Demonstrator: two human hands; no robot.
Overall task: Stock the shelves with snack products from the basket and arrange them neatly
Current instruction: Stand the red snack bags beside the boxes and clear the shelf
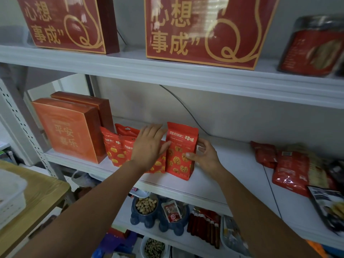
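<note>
A red walnut snack pouch [181,146] stands upright on the white middle shelf [232,164]. My right hand [205,154] grips its right edge, thumb on the front. My left hand [149,144] lies flat with fingers spread against the pouch's left side and over the row of red chestnut pouches [115,149] standing to its left. Those pouches partly hide behind my left hand. The white basket [11,194] sits on a wooden table at the lower left.
Two orange gift boxes [68,127] stand at the shelf's left end. Loose red packets [290,170] lie at its right. Big red boxes [206,28] fill the top shelf. Bowls of nuts [146,205] and red tubes [204,226] sit on the lower shelf.
</note>
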